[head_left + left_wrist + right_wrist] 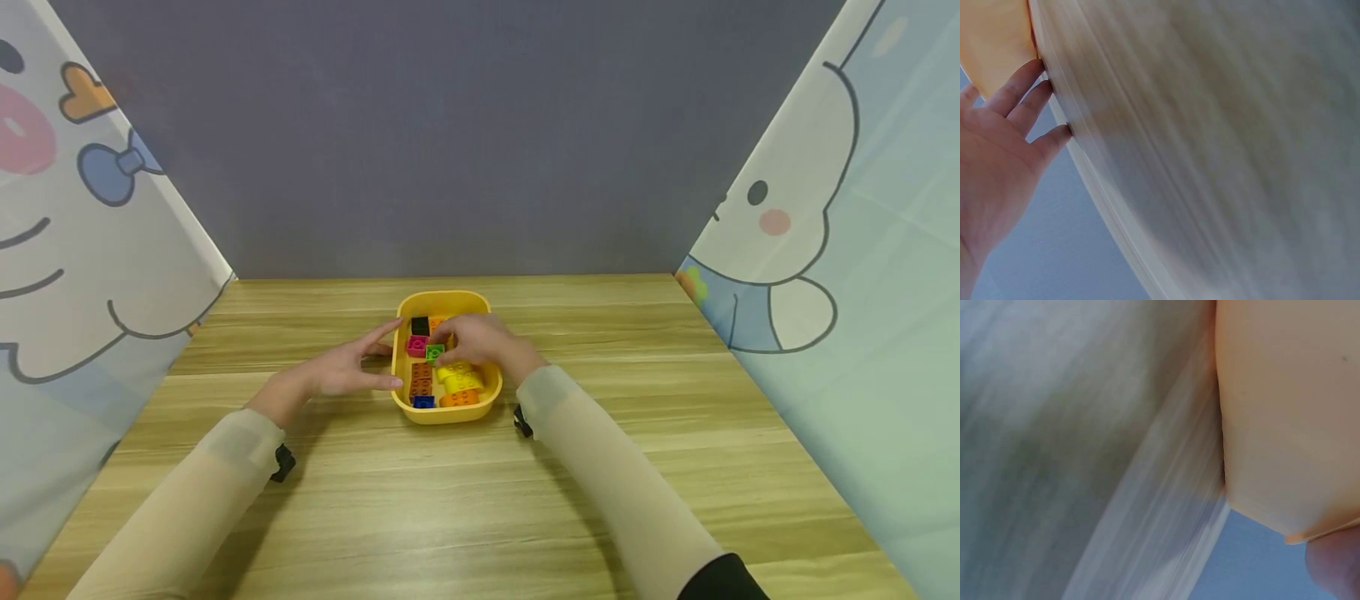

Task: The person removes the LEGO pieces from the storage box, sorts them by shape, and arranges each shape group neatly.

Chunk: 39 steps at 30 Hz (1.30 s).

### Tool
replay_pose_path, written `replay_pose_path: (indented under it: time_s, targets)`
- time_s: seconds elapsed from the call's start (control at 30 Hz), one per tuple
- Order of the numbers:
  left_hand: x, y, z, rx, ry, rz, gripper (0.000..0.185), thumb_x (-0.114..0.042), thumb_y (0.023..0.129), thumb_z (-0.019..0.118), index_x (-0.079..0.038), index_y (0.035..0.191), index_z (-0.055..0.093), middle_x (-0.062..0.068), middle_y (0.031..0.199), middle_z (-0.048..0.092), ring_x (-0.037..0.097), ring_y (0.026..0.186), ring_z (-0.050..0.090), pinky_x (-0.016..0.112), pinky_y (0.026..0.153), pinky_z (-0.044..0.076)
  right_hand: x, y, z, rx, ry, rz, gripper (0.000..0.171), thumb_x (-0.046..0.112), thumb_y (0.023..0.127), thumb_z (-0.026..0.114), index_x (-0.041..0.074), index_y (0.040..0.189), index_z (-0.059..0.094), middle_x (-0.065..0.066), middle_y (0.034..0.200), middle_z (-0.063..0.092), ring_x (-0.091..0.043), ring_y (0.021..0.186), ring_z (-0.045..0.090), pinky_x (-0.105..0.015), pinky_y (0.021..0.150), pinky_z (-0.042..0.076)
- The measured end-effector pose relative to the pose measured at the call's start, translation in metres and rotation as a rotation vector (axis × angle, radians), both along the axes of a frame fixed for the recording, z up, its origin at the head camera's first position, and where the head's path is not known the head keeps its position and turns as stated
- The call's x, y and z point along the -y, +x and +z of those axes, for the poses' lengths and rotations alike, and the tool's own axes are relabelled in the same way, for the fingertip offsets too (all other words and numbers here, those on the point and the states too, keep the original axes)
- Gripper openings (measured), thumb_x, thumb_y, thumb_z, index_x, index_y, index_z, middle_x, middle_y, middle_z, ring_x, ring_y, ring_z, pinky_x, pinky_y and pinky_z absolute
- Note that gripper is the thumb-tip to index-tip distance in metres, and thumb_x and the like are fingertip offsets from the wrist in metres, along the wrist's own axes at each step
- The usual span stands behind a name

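Note:
A yellow plastic tub (442,418) holds several toy building bricks. My left hand (341,367) is at its left side, fingers spread, with the thumb and a fingertip against the rim. In the left wrist view the same hand (1000,156) shows its fingers stretched beside the tub wall (997,37). Over the tub's right rim reaches my right hand (480,340), and its thumb and finger pinch a green brick (434,353). The right wrist view shows mostly the tub's outer wall (1291,419) and a bit of the hand (1338,562).
Around the green brick lie a black brick (420,326), a pink brick (417,346), brown bricks (421,379), a blue brick (423,402), yellow bricks (461,379) and an orange brick (459,399). The wooden table (390,508) meets a dark wall (450,142) behind; printed cloths hang at both sides.

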<state>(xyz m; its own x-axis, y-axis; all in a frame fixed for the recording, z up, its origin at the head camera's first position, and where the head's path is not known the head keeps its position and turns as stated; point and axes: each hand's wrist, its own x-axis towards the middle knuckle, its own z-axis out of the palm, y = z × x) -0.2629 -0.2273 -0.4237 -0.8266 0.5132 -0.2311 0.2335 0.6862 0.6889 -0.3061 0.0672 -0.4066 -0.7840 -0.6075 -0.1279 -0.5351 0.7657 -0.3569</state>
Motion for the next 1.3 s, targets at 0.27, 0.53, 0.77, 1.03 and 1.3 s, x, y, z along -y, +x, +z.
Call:
replay_pose_path:
  time_s: [0.27, 0.53, 0.77, 1.03, 1.3]
  targets:
    - [0.001, 0.0, 0.001, 0.003, 0.001, 0.002, 0.112, -0.065, 0.095, 0.079, -0.048, 0.176, 0.002, 0.023, 0.172, 0.044, 0.056, 0.159, 0.037, 0.083, 0.122, 0.029, 0.001, 0.001, 0.0, -0.018, 0.022, -0.001, 0.044, 0.047, 0.103, 0.078, 0.032, 0.144, 0.073, 0.009, 0.139, 0.074, -0.016, 0.126, 0.067, -0.046, 0.114, 0.053]
    - [0.0, -0.001, 0.001, -0.002, -0.01, -0.001, 0.112, -0.067, 0.095, 0.078, -0.049, 0.175, 0.001, 0.022, 0.173, 0.043, 0.055, 0.161, 0.035, 0.083, 0.123, 0.028, -0.002, 0.001, 0.002, 0.002, -0.065, -0.014, 0.042, 0.043, 0.103, 0.079, 0.031, 0.143, 0.074, 0.006, 0.138, 0.073, -0.017, 0.118, 0.067, -0.044, 0.109, 0.055]
    - [0.0, 0.0, 0.0, -0.005, -0.013, 0.001, 0.113, -0.066, 0.095, 0.078, -0.047, 0.176, 0.001, 0.023, 0.173, 0.043, 0.055, 0.16, 0.035, 0.084, 0.123, 0.026, -0.009, 0.002, 0.006, 0.096, -0.261, 0.014, 0.043, 0.031, 0.103, 0.08, 0.021, 0.144, 0.073, 0.002, 0.142, 0.071, -0.019, 0.121, 0.067, -0.043, 0.112, 0.056]
    - [0.0, 0.002, -0.003, -0.02, 0.008, -0.007, 0.112, -0.065, 0.096, 0.078, -0.045, 0.177, 0.002, 0.023, 0.178, 0.034, 0.053, 0.164, 0.03, 0.083, 0.125, 0.022, -0.019, 0.002, 0.007, 0.123, -0.376, 0.047, 0.044, 0.025, 0.104, 0.078, 0.014, 0.146, 0.071, -0.004, 0.142, 0.072, -0.024, 0.125, 0.067, -0.038, 0.104, 0.06]
    - [-0.001, 0.003, 0.0, -0.042, 0.035, -0.003, 0.115, -0.062, 0.094, 0.081, -0.037, 0.178, 0.007, 0.021, 0.181, 0.027, 0.049, 0.164, 0.034, 0.08, 0.126, 0.024, -0.024, 0.005, 0.01, 0.203, -0.5, 0.015, 0.04, 0.021, 0.102, 0.08, 0.01, 0.139, 0.068, -0.008, 0.132, 0.073, -0.023, 0.119, 0.071, -0.039, 0.106, 0.061]
